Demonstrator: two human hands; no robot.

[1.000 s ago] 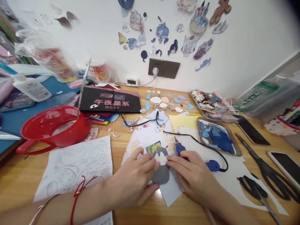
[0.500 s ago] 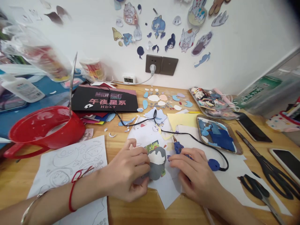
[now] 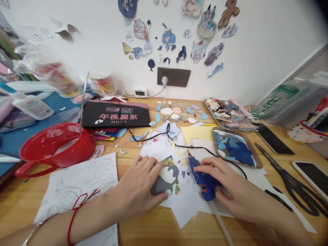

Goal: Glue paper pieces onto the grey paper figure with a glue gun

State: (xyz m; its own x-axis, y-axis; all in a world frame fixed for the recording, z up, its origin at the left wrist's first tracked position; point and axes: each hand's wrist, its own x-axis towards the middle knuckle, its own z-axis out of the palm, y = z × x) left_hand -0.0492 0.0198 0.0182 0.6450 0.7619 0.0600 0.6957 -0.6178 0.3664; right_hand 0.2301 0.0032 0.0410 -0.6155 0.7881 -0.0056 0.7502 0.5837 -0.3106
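Observation:
My left hand [image 3: 140, 181] is closed on a rounded grey paper cutout [image 3: 160, 187], thumb at the lower edge and fingers over the upper left. A white piece [image 3: 167, 175] lies on the cutout, and a green patterned square [image 3: 176, 187] shows beneath it. Around the body of a blue hot glue gun [image 3: 202, 177] curl the fingers of my right hand [image 3: 228, 182], its handle hidden under the palm. The gun's nozzle points away from me, and a clear glue stick [image 3: 221, 223] trails from its rear. Small purple scraps [image 3: 183, 173] lie between the hands.
A black cord [image 3: 153, 137] crosses the papers. A red pot [image 3: 57, 145] and a sketched sheet [image 3: 84, 184] are left, with a black box [image 3: 116, 114] behind. Paper pieces [image 3: 175, 110] lie at the back. Right are a scrap tray [image 3: 237, 148], scissors [image 3: 289, 181] and phones [image 3: 314, 177].
My right hand has shifted right and curled around the glue gun, whose body now shows more. My left fingers have come down flatter over the grey cutout. The view has moved slightly.

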